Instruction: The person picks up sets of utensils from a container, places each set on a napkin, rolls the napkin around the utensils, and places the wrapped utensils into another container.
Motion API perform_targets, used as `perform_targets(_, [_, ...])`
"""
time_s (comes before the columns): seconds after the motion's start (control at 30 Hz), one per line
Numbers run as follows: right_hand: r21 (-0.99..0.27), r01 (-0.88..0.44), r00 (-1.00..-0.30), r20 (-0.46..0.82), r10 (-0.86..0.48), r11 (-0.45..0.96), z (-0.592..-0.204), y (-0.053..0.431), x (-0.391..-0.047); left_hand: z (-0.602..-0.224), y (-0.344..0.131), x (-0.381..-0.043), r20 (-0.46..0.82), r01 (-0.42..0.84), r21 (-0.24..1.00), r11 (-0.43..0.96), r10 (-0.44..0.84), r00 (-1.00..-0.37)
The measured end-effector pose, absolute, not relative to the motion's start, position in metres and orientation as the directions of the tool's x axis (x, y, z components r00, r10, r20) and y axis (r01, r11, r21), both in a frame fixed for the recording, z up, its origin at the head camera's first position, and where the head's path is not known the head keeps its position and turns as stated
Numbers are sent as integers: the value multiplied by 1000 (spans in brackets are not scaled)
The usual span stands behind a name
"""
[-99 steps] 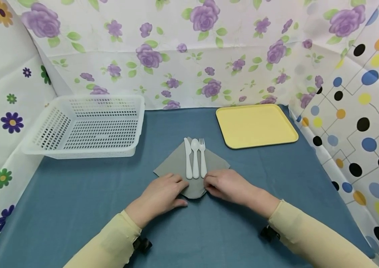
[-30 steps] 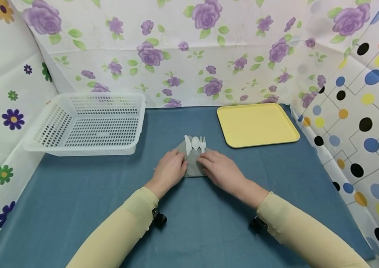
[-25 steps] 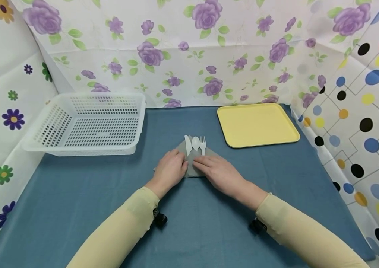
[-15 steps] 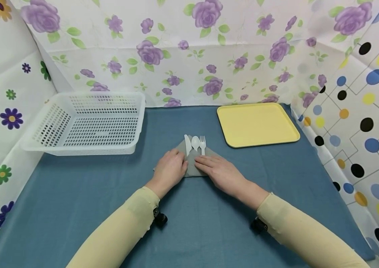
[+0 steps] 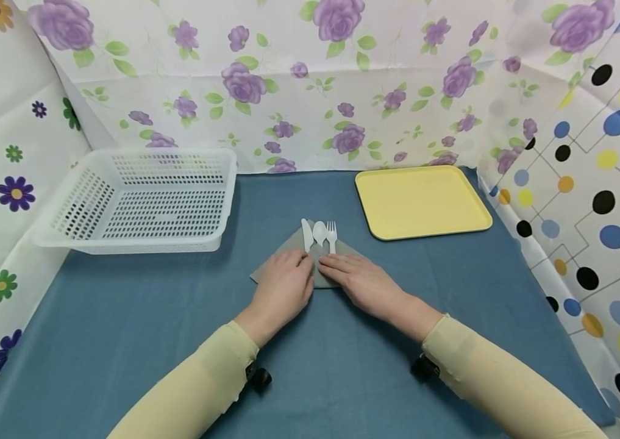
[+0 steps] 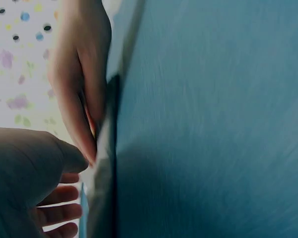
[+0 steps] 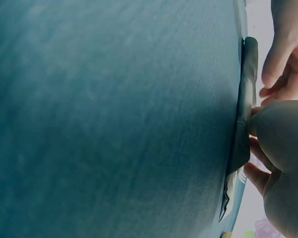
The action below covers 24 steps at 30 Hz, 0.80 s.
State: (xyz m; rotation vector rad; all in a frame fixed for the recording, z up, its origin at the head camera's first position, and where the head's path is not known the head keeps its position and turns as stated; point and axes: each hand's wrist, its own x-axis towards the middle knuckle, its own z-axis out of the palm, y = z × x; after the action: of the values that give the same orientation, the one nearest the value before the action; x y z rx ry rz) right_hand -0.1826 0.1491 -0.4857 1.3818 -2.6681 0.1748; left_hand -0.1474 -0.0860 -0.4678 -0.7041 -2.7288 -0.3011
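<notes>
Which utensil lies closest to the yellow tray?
The fork, rightmost of the three, tines showing; the spoon is in the middle, the knife farthest from the yellow tray.

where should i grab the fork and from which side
Probably best to pinch the fork on its slim neck just below the tines, coming from the far side: that end is exposed and points away from the person, while its lower handle is hidden near the right hand.
</notes>
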Motion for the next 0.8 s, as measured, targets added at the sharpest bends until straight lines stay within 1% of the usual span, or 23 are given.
perform_targets(0.1, [-66, -822, -568, 177, -804, 566, -485, 149, -183, -467, -85, -136, 332, 549, 94, 830, 494, -803])
perform_targets(0.2, [-87, -823, -567, 177, -804, 561, -484, 150, -184, -469, -85, -127, 309, 573, 83, 815, 526, -793])
perform_targets(0.57, [-119, -829, -559, 179, -810, 546, -484, 151, -186, -476, -88, -115, 161, 586, 127, 801, 566, -809])
perform_targets(0.8, [-133, -828, -561, 179, -808, 545, -485, 152, -186, -477, -90, -114, 104, 594, 141, 792, 585, -805])
